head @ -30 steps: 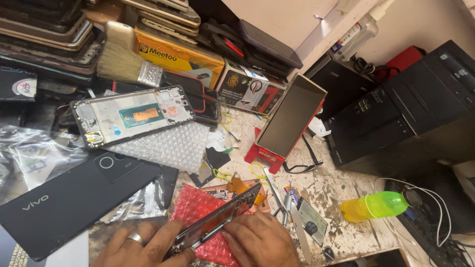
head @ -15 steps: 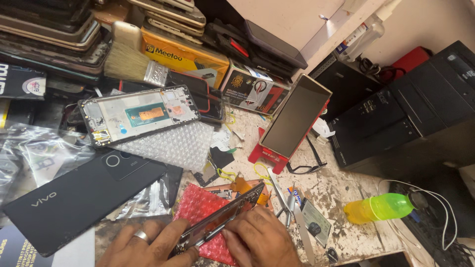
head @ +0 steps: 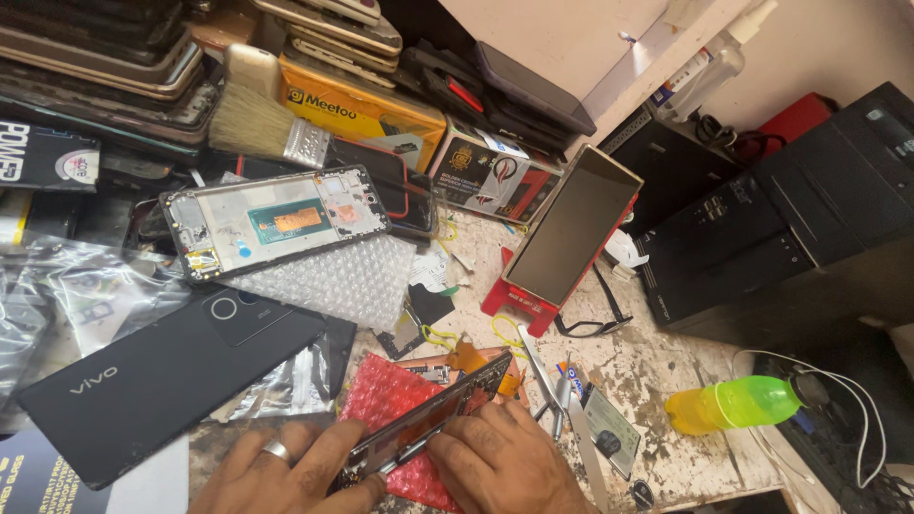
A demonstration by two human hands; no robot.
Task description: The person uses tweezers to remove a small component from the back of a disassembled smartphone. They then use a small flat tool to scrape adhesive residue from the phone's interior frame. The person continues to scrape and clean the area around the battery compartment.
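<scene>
At the near edge of the bench, both hands are staying clamped on the dismantled phone point(head: 433, 419) over red bubble wrap point(head: 395, 409): left hand point(head: 286, 466) pinching its near end, right hand point(head: 500, 466) pressing its side. Nothing has shifted; the prying is continuing.
</scene>
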